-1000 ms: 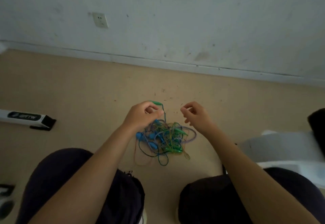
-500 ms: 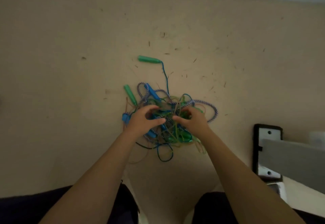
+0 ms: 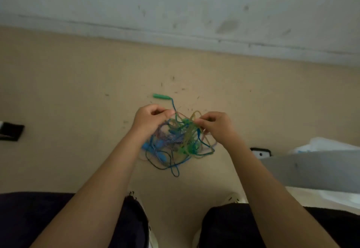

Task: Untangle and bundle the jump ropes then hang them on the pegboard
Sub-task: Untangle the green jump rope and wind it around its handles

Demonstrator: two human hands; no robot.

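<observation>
A tangle of jump ropes (image 3: 178,142) hangs between my hands just above the beige floor, with blue, green, yellowish and blue-white braided cords mixed together. My left hand (image 3: 151,120) pinches cords at the tangle's upper left. My right hand (image 3: 215,125) pinches yellowish-green loops at its upper right. A green handle (image 3: 162,97) lies on the floor beyond my hands, its blue cord running down into the knot. Blue handles (image 3: 153,147) sit at the tangle's lower left. No pegboard is in view.
A white wall with a baseboard (image 3: 214,41) runs across the top. A grey panel (image 3: 311,168) and a black-and-white bracket (image 3: 260,152) lie to the right. A dark object (image 3: 10,133) sits at the left edge. My knees in dark trousers fill the bottom.
Both hands have lifted the tangle's top off the floor and moved apart, stretching loops between them. The view has tilted up, bringing the wall back into sight.
</observation>
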